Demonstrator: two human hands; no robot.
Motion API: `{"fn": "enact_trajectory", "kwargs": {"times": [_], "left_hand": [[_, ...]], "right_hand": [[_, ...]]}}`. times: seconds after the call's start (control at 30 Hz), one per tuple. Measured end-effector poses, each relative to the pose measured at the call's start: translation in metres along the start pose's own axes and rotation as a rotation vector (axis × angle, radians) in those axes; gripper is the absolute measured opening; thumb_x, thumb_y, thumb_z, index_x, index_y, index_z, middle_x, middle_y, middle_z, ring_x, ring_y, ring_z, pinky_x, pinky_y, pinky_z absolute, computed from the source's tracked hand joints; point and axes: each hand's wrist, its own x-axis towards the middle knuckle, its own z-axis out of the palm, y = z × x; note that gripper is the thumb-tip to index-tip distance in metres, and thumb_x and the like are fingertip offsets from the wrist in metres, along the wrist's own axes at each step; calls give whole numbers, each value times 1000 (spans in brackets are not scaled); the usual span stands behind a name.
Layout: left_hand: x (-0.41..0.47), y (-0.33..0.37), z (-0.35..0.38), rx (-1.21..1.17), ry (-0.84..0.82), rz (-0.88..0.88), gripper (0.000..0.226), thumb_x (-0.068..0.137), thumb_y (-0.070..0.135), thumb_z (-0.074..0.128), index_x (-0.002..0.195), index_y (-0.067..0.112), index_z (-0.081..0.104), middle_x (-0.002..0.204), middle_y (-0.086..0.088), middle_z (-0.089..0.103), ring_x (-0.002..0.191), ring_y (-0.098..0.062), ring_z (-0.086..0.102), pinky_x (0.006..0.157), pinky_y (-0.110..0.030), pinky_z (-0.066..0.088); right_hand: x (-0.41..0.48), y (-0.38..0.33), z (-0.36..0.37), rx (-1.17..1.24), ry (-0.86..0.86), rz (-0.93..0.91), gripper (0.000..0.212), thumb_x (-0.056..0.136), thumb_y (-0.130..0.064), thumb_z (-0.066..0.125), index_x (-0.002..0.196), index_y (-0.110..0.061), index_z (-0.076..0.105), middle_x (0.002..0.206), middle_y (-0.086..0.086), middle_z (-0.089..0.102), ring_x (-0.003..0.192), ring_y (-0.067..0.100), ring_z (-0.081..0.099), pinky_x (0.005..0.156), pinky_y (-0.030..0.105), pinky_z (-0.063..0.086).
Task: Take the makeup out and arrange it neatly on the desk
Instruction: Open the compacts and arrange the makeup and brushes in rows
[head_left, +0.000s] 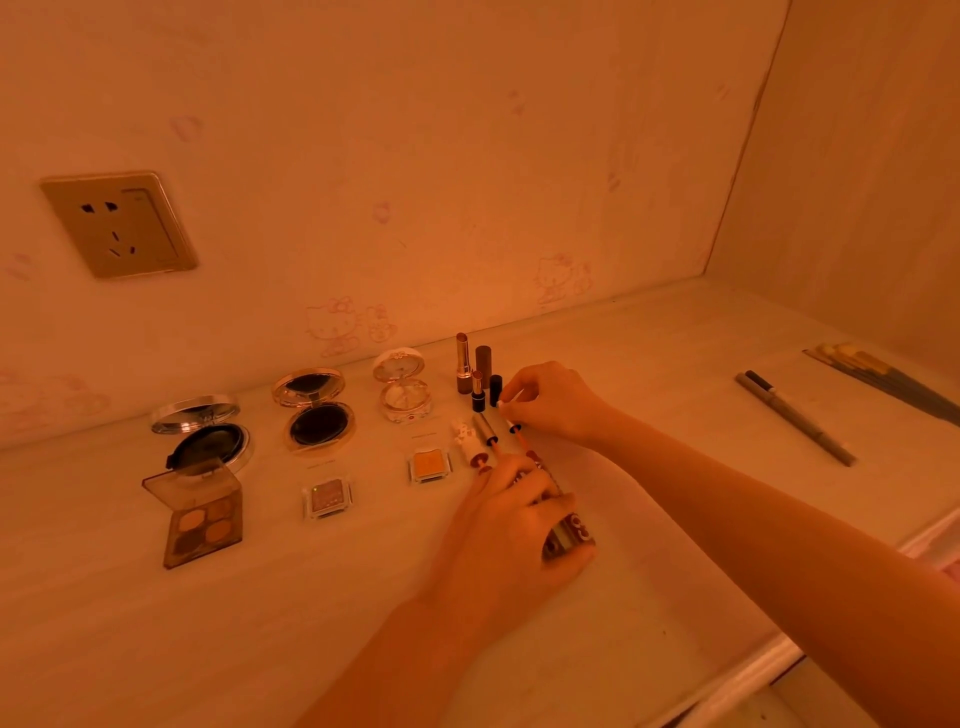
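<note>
Left hand (511, 525) round lip-gloss tubes (569, 530), right hand (553, 402) on a wand (514, 427), beside open compacts (317, 415).

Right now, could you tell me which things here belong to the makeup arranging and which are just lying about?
Job: three open compacts, eyeshadow palette, two single pans, lipsticks, lip gloss tube in left hand, wand in right hand, pencils, brushes.
Lying about: wall socket, wall stickers.

Single head-worn view, looking forward and down, close over the surface (156, 623), facing the wall (415, 156) behind it.
</note>
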Motion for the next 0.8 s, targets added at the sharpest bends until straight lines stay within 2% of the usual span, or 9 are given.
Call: {"fn": "enact_trajectory", "kwargs": {"times": [0.23, 0.43, 0.53, 0.73, 0.8], "left_hand": [[-1, 2, -2, -26, -35, -15, 45, 80, 62, 51, 105, 30, 70, 95, 16, 61, 101, -3, 41, 83, -24, 43], [-3, 2, -5, -90, -69, -23, 46, 78, 62, 56, 107, 29, 67, 103, 11, 54, 100, -5, 43, 80, -23, 46], [-3, 4, -6, -94, -93, -35, 48, 80, 64, 53, 112, 30, 64, 109, 13, 53, 106, -5, 43, 86, -22, 42], [-3, 6, -12, -119, -149, -54, 55, 82, 67, 46, 124, 34, 56, 121, 16, 46, 116, -1, 35, 99, -22, 35], [-3, 8, -15, -127, -148, -46, 54, 83, 67, 45, 126, 36, 54, 122, 18, 44, 118, 1, 32, 100, -22, 33]], "right_hand": [[-5, -1, 2, -50, -24, -45, 20, 90, -25, 60, 107, -15, 65, 101, -2, 60, 87, 7, 52, 60, 11, 36], [-7, -1, 2, -95, -46, -53, 26, 91, -26, 59, 113, -14, 63, 113, 3, 63, 90, 8, 51, 73, 20, 40], [-14, 1, -5, -103, -24, -58, 31, 93, -28, 56, 120, -15, 59, 115, 3, 62, 91, 9, 51, 75, 20, 40], [-45, 24, -37, -145, 17, -57, 28, 95, -27, 52, 118, -17, 62, 121, 2, 61, 108, 15, 56, 90, 24, 44], [-61, 38, -52, -182, 23, -52, 27, 95, -27, 51, 119, -18, 62, 120, 0, 61, 104, 14, 56, 87, 23, 45]]}}
